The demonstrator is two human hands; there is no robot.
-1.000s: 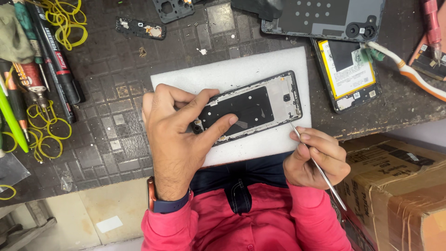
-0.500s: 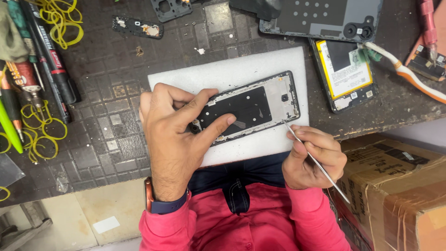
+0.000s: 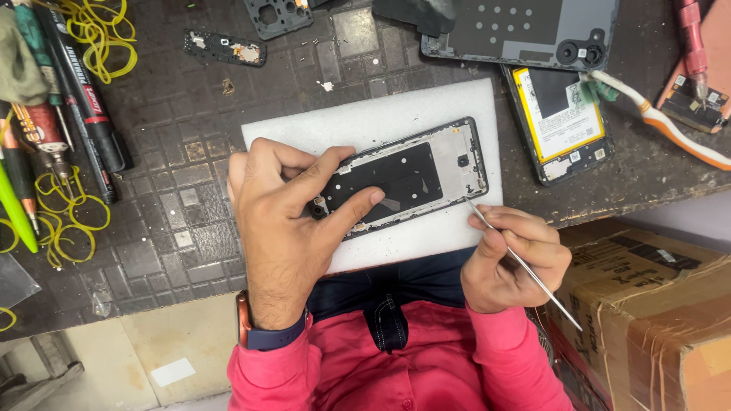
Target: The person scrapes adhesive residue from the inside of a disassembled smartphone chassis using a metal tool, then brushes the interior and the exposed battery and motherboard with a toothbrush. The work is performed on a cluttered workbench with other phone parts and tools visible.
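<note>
An opened phone frame (image 3: 426,171) with a black inner plate lies tilted on a white foam pad (image 3: 365,122). My left hand (image 3: 285,221) presses on its left half, thumb and index finger spread over the black plate. My right hand (image 3: 514,255) grips a thin metal pry tool (image 3: 525,266) like a pen. The tool's tip touches the frame's lower right edge.
A second opened phone (image 3: 563,125) with a yellow-edged battery lies right of the pad, and a dark back cover (image 3: 525,30) sits above it. Pens, screwdrivers (image 3: 72,99) and yellow rubber bands (image 3: 95,34) fill the left side. A cardboard box (image 3: 655,304) stands at lower right.
My right hand has shifted slightly and the tool tip stays at the frame's lower right edge. My left hand keeps pressing on the frame.
</note>
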